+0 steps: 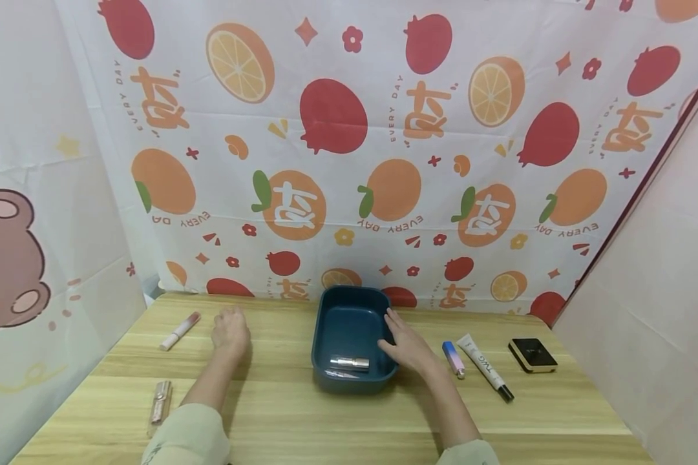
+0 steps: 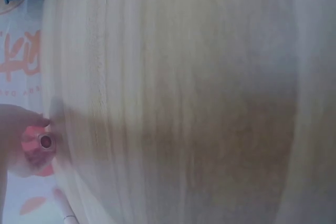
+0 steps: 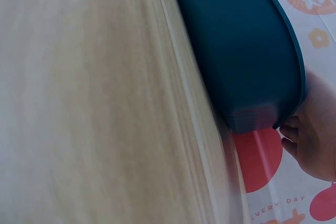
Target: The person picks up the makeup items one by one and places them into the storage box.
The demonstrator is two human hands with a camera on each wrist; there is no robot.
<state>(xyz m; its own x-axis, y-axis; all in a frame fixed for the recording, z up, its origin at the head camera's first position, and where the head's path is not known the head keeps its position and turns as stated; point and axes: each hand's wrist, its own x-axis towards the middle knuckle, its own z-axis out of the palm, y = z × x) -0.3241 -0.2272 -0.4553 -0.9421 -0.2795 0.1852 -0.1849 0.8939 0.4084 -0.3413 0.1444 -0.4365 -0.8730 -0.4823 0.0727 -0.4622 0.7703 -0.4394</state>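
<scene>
My left hand (image 1: 231,332) is above the table left of the blue bin, fingers curled. In the left wrist view that hand (image 2: 18,137) grips a small tube (image 2: 46,141), its square silvery end with a dark red centre facing the camera; the rest is hidden by the fingers. My right hand (image 1: 410,349) rests at the right rim of the dark blue bin (image 1: 355,386), fingers over its edge and thumb toward the inside. In the right wrist view the fingertips (image 3: 289,129) are at the rim. Inside the bin lie a shiny lipstick tube (image 1: 350,363) and a second slim item (image 1: 342,374).
A pink-and-white lip gloss (image 1: 180,330) and a rose-gold lipstick (image 1: 160,402) lie at the left. On the right are a blue-pink lipstick (image 1: 454,360), a white squeeze tube (image 1: 485,368) with black cap, and a black compact (image 1: 532,355). Fruit-print cloth (image 1: 349,194) hangs behind the table.
</scene>
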